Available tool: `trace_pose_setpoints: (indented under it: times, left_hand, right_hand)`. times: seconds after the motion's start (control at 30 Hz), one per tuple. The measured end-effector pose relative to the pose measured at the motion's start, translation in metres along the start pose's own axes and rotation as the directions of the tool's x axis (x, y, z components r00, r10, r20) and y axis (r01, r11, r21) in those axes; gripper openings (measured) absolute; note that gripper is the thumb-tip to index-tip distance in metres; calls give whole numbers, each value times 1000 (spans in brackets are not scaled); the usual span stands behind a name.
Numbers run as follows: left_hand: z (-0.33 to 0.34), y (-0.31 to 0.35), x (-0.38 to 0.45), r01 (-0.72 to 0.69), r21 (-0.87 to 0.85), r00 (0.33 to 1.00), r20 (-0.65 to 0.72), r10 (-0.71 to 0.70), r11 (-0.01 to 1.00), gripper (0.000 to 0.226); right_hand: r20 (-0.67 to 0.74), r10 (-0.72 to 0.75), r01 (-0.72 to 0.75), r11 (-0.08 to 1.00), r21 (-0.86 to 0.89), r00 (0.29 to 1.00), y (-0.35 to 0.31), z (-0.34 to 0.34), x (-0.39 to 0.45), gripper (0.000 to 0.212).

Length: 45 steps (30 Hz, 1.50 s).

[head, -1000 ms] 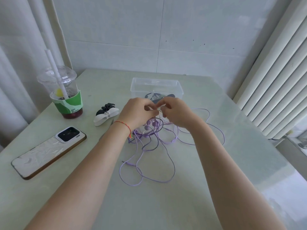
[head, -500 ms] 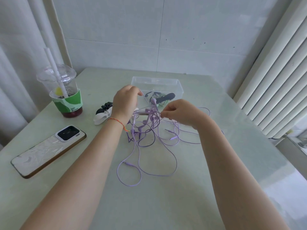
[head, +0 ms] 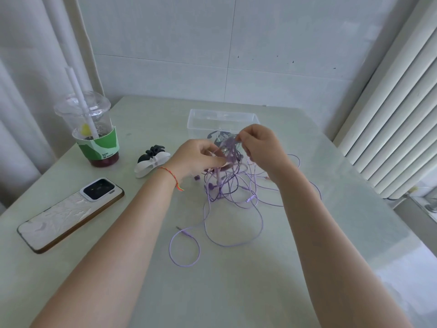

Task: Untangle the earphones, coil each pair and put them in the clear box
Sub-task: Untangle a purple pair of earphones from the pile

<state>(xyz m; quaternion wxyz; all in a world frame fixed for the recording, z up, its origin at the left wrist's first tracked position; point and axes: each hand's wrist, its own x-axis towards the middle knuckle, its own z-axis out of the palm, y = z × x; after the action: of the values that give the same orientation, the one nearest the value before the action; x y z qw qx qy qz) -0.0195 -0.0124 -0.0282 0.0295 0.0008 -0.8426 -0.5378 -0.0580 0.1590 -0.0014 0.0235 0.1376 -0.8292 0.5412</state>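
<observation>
The purple earphones [head: 233, 185] are a light, limp, thin-corded snarl lifted just above the surface [head: 236, 292] in front of the clear box [head: 222, 117], with loose loops and a plug trailing toward you, so take hold close to the knot and ease strands apart rather than tugging, since the cords will likely cinch tighter under a hard pull. Your left hand [head: 198, 157] has its grip pinched on strands at the knot's left side and your right hand [head: 260, 145] pinches a strand at its top, both forearms reaching forward with wrists raised over the tangle.
</observation>
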Motion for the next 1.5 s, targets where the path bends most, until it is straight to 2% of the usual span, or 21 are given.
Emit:
trace_pose_setpoints:
  times: [0.07, 0.13, 0.2, 0.23, 0.33, 0.43, 0.53, 0.63, 0.7, 0.83, 0.87, 0.97, 1.17, 1.3, 1.5]
  left_hand:
    - [-3, -2, 2, -28, 66, 999, -32, 30, 997, 16]
    - [-2, -5, 5, -18, 153, 991, -132, 39, 988, 26]
    - [-1, -6, 5, 12, 164, 978, -207, 23, 986, 28]
    - [-1, -5, 3, 11, 142, 979, -202, 18, 990, 27]
    - [2, 3, 1, -17, -40, 991, -132, 12, 999, 19]
    - [7, 11, 2, 28, -228, 992, -115, -56, 973, 11]
    - [10, 5, 3, 106, -247, 992, -34, -118, 963, 14]
    - [8, 1, 1, 145, -433, 988, 118, -103, 890, 24]
    - [7, 2, 0, 131, -492, 986, 154, -62, 861, 31]
    - [6, 2, -1, 123, -406, 990, 115, -83, 906, 44]
    - [7, 2, -1, 116, -383, 993, 80, -92, 916, 39]
    - [7, 1, 1, 76, -385, 995, -34, -96, 920, 4]
    - [0, 5, 4, 113, -472, 983, -75, -167, 874, 13]
    - [2, 10, 5, 138, -544, 969, -101, -227, 828, 17]
    - [5, 5, 1, 39, -397, 993, -89, -81, 917, 4]
  right_hand:
    - [7, 3, -2, 992, -128, 1000, 3, -3, -1, 16]
    - [74, 26, -8, 973, -232, 997, 6, -7, -3, 20]
    - [128, 40, -4, 962, -271, 991, 8, -8, -4, 21]
    - [128, 37, 0, 961, -278, 991, 8, -8, -3, 20]
    - [102, 32, -7, 971, -239, 994, 7, -6, -3, 16]
    - [115, 39, -27, 995, -100, 993, 3, -5, -5, 17]
    - [86, -9, 3, 998, 67, 996, 0, -6, -6, 16]
    - [83, -31, 24, 996, 82, 996, -1, -5, -6, 19]
    - [87, -29, 23, 997, 76, 996, -1, -4, -6, 20]
    - [104, 8, -14, 998, 62, 995, -1, -2, -6, 17]
    - [105, 18, -24, 998, 58, 994, -1, -2, -6, 16]
    - [76, 52, -52, 999, -1, 996, -2, -4, -6, 13]
    - [81, 63, -59, 997, -53, 995, -2, -6, -9, 9]
    - [87, 82, -78, 995, -56, 993, -3, -6, -9, 18]
    - [73, 65, -61, 996, -59, 995, -5, -3, -9, 20]
